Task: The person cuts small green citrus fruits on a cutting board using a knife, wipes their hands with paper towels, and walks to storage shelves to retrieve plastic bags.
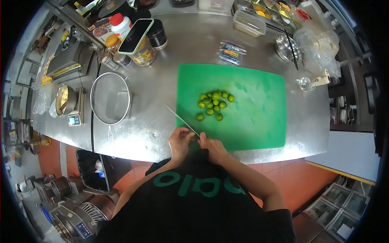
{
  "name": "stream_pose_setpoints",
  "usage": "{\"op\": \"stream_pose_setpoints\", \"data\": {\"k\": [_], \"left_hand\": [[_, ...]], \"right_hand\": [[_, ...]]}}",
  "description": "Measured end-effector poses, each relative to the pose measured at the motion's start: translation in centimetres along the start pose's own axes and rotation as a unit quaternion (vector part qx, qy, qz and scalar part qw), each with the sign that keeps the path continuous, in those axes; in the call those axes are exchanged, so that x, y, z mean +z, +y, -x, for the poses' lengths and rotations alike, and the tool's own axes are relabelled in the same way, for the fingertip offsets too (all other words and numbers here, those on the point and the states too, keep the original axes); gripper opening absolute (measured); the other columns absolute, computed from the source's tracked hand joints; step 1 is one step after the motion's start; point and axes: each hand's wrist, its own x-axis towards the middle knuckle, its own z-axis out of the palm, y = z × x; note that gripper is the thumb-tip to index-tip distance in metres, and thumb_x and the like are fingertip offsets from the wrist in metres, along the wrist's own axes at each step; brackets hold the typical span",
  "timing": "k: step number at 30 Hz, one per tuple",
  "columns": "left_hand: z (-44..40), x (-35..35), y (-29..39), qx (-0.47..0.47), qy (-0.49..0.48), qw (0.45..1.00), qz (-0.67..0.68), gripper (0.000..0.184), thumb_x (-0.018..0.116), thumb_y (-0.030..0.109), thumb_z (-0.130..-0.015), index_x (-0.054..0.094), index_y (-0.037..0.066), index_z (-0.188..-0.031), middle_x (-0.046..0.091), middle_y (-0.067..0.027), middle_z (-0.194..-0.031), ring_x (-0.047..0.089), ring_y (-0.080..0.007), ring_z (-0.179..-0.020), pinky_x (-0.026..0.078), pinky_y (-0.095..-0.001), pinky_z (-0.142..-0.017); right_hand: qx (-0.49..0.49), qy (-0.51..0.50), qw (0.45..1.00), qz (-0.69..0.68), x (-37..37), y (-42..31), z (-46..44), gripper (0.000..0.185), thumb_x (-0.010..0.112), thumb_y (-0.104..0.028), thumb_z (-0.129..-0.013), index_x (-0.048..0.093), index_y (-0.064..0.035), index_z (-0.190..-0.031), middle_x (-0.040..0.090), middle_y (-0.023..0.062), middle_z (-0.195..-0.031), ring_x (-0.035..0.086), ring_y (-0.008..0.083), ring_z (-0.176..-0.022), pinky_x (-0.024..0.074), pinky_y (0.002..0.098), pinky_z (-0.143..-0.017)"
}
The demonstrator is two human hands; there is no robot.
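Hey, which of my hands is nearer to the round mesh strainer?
Your left. The left hand is to the right of the mesh strainer and closer to your body; the right hand, holding the knife, is farther right.

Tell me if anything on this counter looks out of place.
Left of the board, the phone looks odd: it appears propped on a jar among other containers, a perch it might slip from.

Glossy metal table (154, 91); matt plastic board (253, 111); metal knife (181, 119).
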Motion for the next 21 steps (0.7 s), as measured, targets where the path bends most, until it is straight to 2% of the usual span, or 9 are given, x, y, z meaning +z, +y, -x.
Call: {"op": "stream_pose_setpoints", "data": {"k": [3,7,9,13,15,16,18,20,21], "left_hand": [[0.3,0.0,-0.4,0.018,-0.002,1.0,-0.023,0.019,0.071,0.005,-0.072,0.058,-0.002,-0.084,0.064,-0.0121,-0.07,0.064,-0.0172,-0.061,0.05,-0.0282,-0.056],[0.2,0.9,-0.2,0.037,0.001,0.996,-0.087,0.02,0.072,0.006,-0.071,0.059,-0.002,-0.085,0.064,-0.0132,-0.077,0.064,-0.0194,-0.062,0.05,-0.029,-0.058],[-0.2,1.6,-0.2,0.162,0.012,0.972,-0.171,0.022,0.073,0.006,-0.071,0.059,-0.002,-0.086,0.064,-0.01,-0.075,0.064,-0.0181,-0.069,0.05,-0.0266,-0.06],[-1.1,2.5,1.0,0.197,-0.033,0.972,-0.126,0.024,0.075,0.007,-0.068,0.062,0.0,-0.087,0.062,-0.0087,-0.075,0.063,-0.0192,-0.068,0.05,-0.0291,-0.058],[-2.3,2.1,2.0,0.185,0.078,0.961,-0.191,0.029,0.078,0.014,-0.065,0.064,0.003,-0.088,0.061,-0.0092,-0.075,0.06,-0.0202,-0.067,0.048,-0.0322,-0.059],[-3.0,2.1,2.3,0.184,0.077,0.961,-0.192,0.029,0.078,0.014,-0.065,0.064,0.003,-0.088,0.061,-0.0092,-0.075,0.06,-0.0202,-0.067,0.048,-0.0322,-0.059],[-4.8,2.5,3.0,0.261,-0.031,0.912,-0.316,0.033,0.079,0.02,-0.062,0.065,0.004,-0.088,0.06,-0.0103,-0.074,0.058,-0.0223,-0.068,0.047,-0.0341,-0.06],[-5.1,2.8,3.2,0.243,-0.037,0.91,-0.333,0.033,0.078,0.022,-0.062,0.065,0.004,-0.087,0.06,-0.0104,-0.074,0.058,-0.0231,-0.07,0.047,-0.0338,-0.063],[-5.2,2.5,2.6,0.237,-0.012,0.928,-0.288,0.031,0.077,0.02,-0.062,0.064,0.004,-0.085,0.06,-0.0101,-0.074,0.057,-0.0238,-0.07,0.047,-0.035,-0.063]], "right_hand": [[-0.035,0.017,0.999,-0.002,-0.2,0.2,0.0,0.029,0.04,-0.028,-0.092,0.039,0.0001,-0.097,0.06,0.0204,-0.071,0.06,0.0394,-0.066,0.0471,0.05,-0.06],[-0.003,0.009,1.0,0.004,-2.4,1.1,1.1,0.028,0.04,-0.028,-0.092,0.039,-0.0008,-0.098,0.06,0.0213,-0.07,0.059,0.0403,-0.067,0.0462,0.0505,-0.06],[0.0,0.012,1.0,0.007,-3.5,1.5,1.7,0.029,0.041,-0.029,-0.092,0.038,-0.0009,-0.099,0.06,0.0218,-0.069,0.059,0.0406,-0.067,0.0458,0.0506,-0.06],[0.02,0.09,0.996,-0.022,-5.6,1.4,2.7,0.027,0.045,-0.027,-0.091,0.039,-0.0017,-0.098,0.059,0.0215,-0.068,0.058,0.0403,-0.067,0.0447,0.0503,-0.058],[0.025,0.117,0.992,-0.045,-5.6,1.4,3.1,0.025,0.047,-0.026,-0.09,0.04,-0.0022,-0.097,0.059,0.0209,-0.068,0.059,0.0394,-0.066,0.0445,0.0495,-0.056],[0.022,0.152,0.986,-0.07,-5.3,1.6,3.5,0.023,0.047,-0.024,-0.09,0.041,-0.0029,-0.097,0.059,0.0206,-0.067,0.058,0.0388,-0.065,0.0443,0.0485,-0.053],[0.016,0.185,0.978,-0.091,-4.9,1.7,3.9,0.021,0.048,-0.022,-0.09,0.041,-0.0036,-0.096,0.058,0.0203,-0.067,0.058,0.0382,-0.063,0.044,0.0474,-0.05],[0.008,0.244,0.965,-0.097,-4.5,1.7,4.2,0.019,0.048,-0.021,-0.09,0.042,-0.005,-0.097,0.057,0.0211,-0.065,0.058,0.0375,-0.059,0.0435,0.0467,-0.047],[0.008,0.244,0.965,-0.096,-4.3,1.7,4.5,0.019,0.048,-0.021,-0.09,0.042,-0.005,-0.097,0.057,0.0211,-0.065,0.058,0.0375,-0.059,0.0435,0.0467,-0.047]]}}
